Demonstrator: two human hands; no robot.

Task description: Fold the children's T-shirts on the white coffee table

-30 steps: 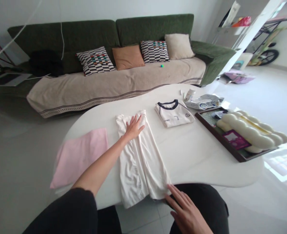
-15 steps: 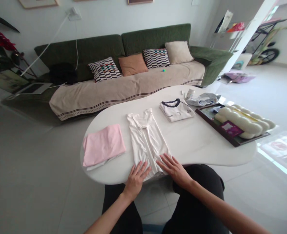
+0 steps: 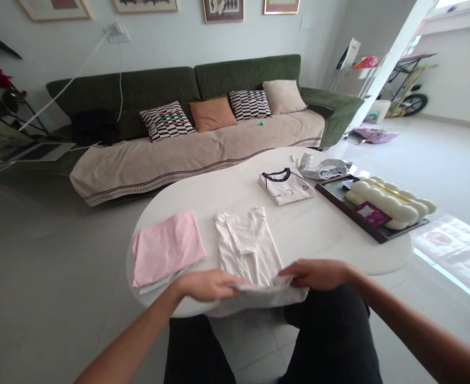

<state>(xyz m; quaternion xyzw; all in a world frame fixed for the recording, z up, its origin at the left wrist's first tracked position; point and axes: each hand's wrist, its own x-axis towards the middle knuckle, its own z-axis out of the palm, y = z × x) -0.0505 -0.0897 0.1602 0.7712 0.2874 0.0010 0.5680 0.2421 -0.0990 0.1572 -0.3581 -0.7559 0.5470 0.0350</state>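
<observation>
gripped at the near end, stretched toward 12 o'clock

angled in from 8 and 4 o'clock with left hand [image 3: 208, 285] and right hand [image 3: 318, 273], backs up, equally close, holding the near edge of the white garment [image 3: 245, 237]. pinching fabric at right; blurred at left, but seemingly closed on the same edge. lying lengthwise from 6 to nearly 12 o'clock on the white table [image 3: 331, 234], beside a pink folded cloth [image 3: 169, 248] at 9, short of a dark-collared folded shirt [image 3: 289, 191] at 1.
</observation>
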